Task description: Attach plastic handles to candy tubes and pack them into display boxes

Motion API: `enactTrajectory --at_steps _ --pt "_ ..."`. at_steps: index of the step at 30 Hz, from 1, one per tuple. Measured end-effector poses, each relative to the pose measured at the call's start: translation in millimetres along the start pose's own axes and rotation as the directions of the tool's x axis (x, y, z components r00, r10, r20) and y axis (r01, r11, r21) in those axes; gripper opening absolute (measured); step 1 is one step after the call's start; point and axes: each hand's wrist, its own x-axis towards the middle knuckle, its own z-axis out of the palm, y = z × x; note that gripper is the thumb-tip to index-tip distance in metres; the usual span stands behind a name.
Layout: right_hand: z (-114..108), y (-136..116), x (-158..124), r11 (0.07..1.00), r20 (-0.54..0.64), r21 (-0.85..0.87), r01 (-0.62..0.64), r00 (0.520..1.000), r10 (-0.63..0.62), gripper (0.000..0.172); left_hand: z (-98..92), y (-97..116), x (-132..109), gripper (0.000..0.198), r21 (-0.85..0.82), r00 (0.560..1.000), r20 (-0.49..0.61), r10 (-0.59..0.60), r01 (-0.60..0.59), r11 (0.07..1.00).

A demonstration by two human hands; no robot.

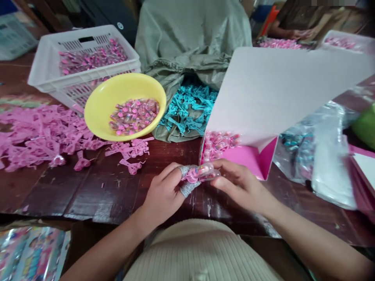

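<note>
From the head camera, the person's left hand [162, 195] and right hand [241, 185] meet low in the frame, just above the dark wooden tabletop [88, 195]. Between them sits a small clear capsule [205, 171] with pink parts, near the open corner of a pink-and-white cardboard box [278, 89]. The left grip is narrow, closed on the capsule's pink end, with a grey finger wrap [186, 186] around the fingers. The right grip is just as narrow, its fingertips [216, 168] pinching the capsule's clear end. A shallow layer of capsules [216, 144] lies in the box at lower centre. Far more wait elsewhere: a yellow bowl [137, 84] holds a mound of pink-capped capsules [134, 116], and a white plastic basket [52, 70] at upper left is filled with more [93, 58]. Pink plastic runners [43, 136] are strewn across the left of the tabletop, while teal runners [187, 109] lie on a grey-green sack [190, 35] at top centre. A clear plastic bag [319, 156] with teal pieces inside lies at right. At upper right, a co-worker's hand [299, 34] works beside another pile of pink pieces [279, 43].
</note>
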Motion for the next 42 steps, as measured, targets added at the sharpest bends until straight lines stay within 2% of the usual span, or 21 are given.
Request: enactTrajectory --at_steps 2,5,6,9,10,11,12,14,15,17,19,21,23,27,31,36,39,42 --pt "-15 -4 -7 0.993 -0.02 -0.104 0.048 0.999 -0.051 0.048 7.9 6 10 0.006 -0.015 1.0 0.03 -0.005 0.005 1.0" --pt "-32 -2 -19 0.965 -0.077 -0.262 0.024 0.996 -0.046 0.038 26.5 15 20 0.005 0.052 0.997 0.065 0.051 -0.055 0.997" --pt "-37 1 -23 0.953 -0.094 -0.302 0.002 0.995 -0.031 0.041 33.2 18 22 0.007 0.087 0.993 0.08 0.086 -0.092 0.992" --pt "-50 9 -34 0.928 -0.078 -0.371 -0.027 0.997 -0.002 0.074 50.2 23 27 0.01 0.1 0.974 0.176 0.139 -0.158 0.982" --pt "-55 10 -38 0.922 -0.06 -0.387 -0.015 0.998 -0.009 0.079 54.2 24 30 0.009 0.07 0.969 0.212 0.127 -0.145 0.987" --pt "-61 11 -40 0.917 -0.045 -0.399 0.007 0.999 -0.027 0.075 57.3 24 34 0.009 0.038 0.964 0.242 0.106 -0.119 0.992" --pt "-69 11 -42 0.911 -0.041 -0.411 0.033 0.998 -0.055 0.064 59.3 24 39 0.014 0.014 0.962 0.259 0.084 -0.091 0.996" --pt "-88 10 -42 0.879 -0.099 -0.472 0.07 0.986 -0.132 0.032 60.6 19 52 0.045 0.007 0.967 0.246 0.065 -0.069 0.998" --pt "-99 11 -40 0.849 -0.143 -0.523 0.07 0.975 -0.169 0.022 60.3 15 59 0.064 0.019 0.972 0.224 0.072 -0.079 0.997" --pt "-119 16 -30 0.758 -0.184 -0.651 0.034 0.962 -0.201 0.021 59.4 5 74 0.088 0.067 0.973 0.208 0.095 -0.111 0.992" --pt "-131 27 -16 0.632 -0.143 -0.775 -0.013 0.978 -0.155 0.026 59.5 -5 85 0.089 0.122 0.963 0.254 0.089 -0.124 0.985" --pt "-132 39 0 0.5 -0.076 -0.865 -0.041 0.996 -0.051 0.029 59.8 -12 90 0.085 0.159 0.95 0.308 0.046 -0.099 0.982" --pt "-126 46 14 0.389 -0.041 -0.92 -0.051 0.999 0.035 0.031 57.4 -17 88 0.082 0.155 0.961 0.277 -0.005 -0.039 0.987" --pt "-110 42 29 0.273 0.046 -0.962 0.015 0.993 0.11 0.036 37.8 -32 71 0.061 0.142 0.995 0.055 -0.085 0.077 0.987" --pt "-107 34 33 0.194 0.021 -0.981 -0.002 0.993 0.114 0.033 2.6 -63 44 0.043 0.237 0.977 -0.077 -0.197 0.21 0.948" --pt "-109 32 34 0.249 0.086 -0.968 0.041 0.982 0.17 0.037 -52.1 -112 -2 0.037 0.481 0.961 -0.159 -0.226 0.275 0.833" --pt "-104 33 33 0.166 0.019 -0.986 -0.016 0.979 0.204 0.035 -78.8 -141 -28 0.038 0.646 0.954 -0.16 -0.253 0.295 0.704" --pt "-95 37 30 0.075 -0.058 -0.995 -0.065 0.994 0.09 0.036 -89.3 -159 -48 0.045 0.77 0.945 -0.083 -0.316 0.262 0.582"
